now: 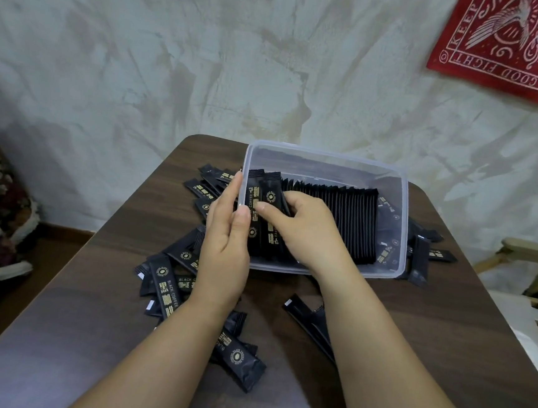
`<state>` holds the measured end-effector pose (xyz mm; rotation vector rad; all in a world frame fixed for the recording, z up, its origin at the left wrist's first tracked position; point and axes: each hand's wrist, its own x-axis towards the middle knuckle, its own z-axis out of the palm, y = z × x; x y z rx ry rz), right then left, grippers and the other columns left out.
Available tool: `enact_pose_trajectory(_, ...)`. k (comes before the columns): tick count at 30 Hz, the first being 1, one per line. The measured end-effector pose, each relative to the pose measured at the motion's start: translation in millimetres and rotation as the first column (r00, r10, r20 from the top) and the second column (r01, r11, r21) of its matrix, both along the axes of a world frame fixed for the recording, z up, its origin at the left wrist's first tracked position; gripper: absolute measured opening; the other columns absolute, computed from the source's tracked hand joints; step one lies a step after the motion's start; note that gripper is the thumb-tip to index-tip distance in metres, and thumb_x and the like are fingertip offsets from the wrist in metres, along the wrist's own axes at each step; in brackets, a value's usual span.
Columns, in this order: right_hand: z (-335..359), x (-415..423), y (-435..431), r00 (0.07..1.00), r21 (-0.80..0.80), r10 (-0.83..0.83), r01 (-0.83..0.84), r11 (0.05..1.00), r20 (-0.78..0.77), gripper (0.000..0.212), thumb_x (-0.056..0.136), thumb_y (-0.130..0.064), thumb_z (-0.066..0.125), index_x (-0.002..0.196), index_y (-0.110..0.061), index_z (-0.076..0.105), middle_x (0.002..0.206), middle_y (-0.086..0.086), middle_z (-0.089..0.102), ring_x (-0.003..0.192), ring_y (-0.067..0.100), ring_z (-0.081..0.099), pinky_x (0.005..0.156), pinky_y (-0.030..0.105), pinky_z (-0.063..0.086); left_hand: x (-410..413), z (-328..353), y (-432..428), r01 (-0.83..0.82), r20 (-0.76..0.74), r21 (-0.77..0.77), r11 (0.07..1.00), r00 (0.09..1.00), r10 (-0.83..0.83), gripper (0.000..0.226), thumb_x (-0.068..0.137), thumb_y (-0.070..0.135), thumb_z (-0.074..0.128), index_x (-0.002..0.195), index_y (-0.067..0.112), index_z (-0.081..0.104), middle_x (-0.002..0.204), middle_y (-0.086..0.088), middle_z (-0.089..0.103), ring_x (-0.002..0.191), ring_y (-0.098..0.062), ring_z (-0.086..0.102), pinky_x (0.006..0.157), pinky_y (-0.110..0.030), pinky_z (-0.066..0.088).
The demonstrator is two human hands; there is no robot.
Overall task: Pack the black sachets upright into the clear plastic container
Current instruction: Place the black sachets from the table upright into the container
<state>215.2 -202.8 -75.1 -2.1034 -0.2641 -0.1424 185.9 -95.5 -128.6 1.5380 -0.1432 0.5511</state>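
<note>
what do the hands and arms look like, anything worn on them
Both are bare: the left hand and right hand show no gloves, rings, watch or bracelets. No sleeves reach the forearms in view. Nails look short and unpainted.

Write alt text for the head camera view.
Right hand presses a row of upright black sachets inside a clear plastic container, left hand flat against its left wall; more loose sachets lie on the brown table.
</note>
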Motion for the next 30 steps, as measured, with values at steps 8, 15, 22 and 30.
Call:
enact_pose_trajectory(8, 2, 1, -3, 0.991, 0.154, 0.093, -0.078, 0.985, -0.093, 0.011, 0.093, -0.024, 0.056, 0.098, -0.022, 0.066, 0.082, -0.006, 0.074, 0.094, 0.01, 0.065, 0.094, 0.036, 0.048, 1, -1, 0, -0.013, 0.005, 0.001, 1.0, 1.0, 0.013, 0.038, 0.095, 0.036, 0.035, 0.127, 0.057, 0.035, 0.131, 0.036, 0.039, 0.133, 0.015, 0.03, 0.118, -0.025, 0.022)
enact_pose_trajectory(15, -5, 2, 3, 0.999, 0.123, -0.007, 0.001, 0.992, 0.043, 0.017, 0.086, -0.025, 0.066, 0.102, -0.021, 0.067, 0.089, -0.01, 0.07, 0.085, 0.001, 0.063, 0.081, 0.021, 0.051, 0, -1, 0, 0.003, 0.009, -0.003, 1.0, 1.0, -0.003, 0.038, 0.095, 0.036, 0.035, 0.128, 0.056, 0.035, 0.132, 0.037, 0.037, 0.132, 0.018, 0.029, 0.115, -0.019, 0.022)
enact_pose_trajectory(22, -3, 2, 6, 0.999, 0.127, 0.036, -0.032, 0.991, -0.028, 0.039, 0.082, -0.027, 0.071, 0.119, -0.018, 0.064, 0.087, -0.002, 0.062, 0.063, 0.01, 0.056, 0.054, 0.025, 0.053, 0, -2, 0, 0.002, 0.006, -0.002, 1.0, 1.0, -0.002, 0.039, 0.095, 0.036, 0.035, 0.127, 0.057, 0.034, 0.134, 0.039, 0.035, 0.134, 0.018, 0.027, 0.115, -0.019, 0.021)
enact_pose_trajectory(30, 0, 6, -5, 0.99, 0.164, 0.112, -0.097, 0.982, -0.089, 0.029, 0.077, -0.012, 0.076, 0.101, -0.021, 0.062, 0.074, -0.002, 0.059, 0.056, 0.008, 0.058, 0.05, 0.022, 0.051, -1, -1, 0, 0.008, 0.014, -0.033, 0.999, 1.0, -0.007, 0.039, 0.095, 0.033, 0.037, 0.126, 0.056, 0.037, 0.138, 0.034, 0.037, 0.137, 0.012, 0.029, 0.117, -0.022, 0.023)
